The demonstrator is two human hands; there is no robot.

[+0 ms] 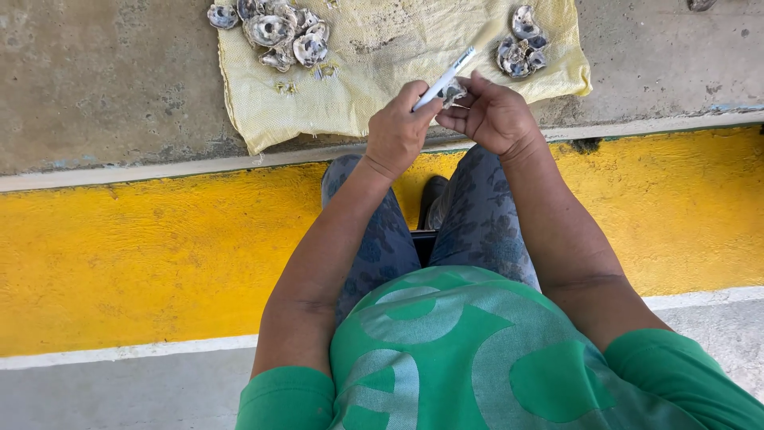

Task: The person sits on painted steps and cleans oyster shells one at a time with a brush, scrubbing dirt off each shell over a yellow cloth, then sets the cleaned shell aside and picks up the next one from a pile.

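My left hand [395, 131] is closed around a white pen-like tool [446, 76] that points up and to the right. My right hand [492, 115] cups a small grey oyster shell [454, 92], mostly hidden by the fingers, with the tool's lower part touching it. Both hands hover over the near edge of a yellow woven sack [382, 48] spread on the concrete.
A pile of several oyster shells [274, 30] lies on the sack's upper left, a smaller cluster of shells [521, 49] at its upper right. A yellow painted kerb [119, 255] runs across below. My knees in patterned trousers [477, 223] and a dark shoe [434, 203] sit under the hands.
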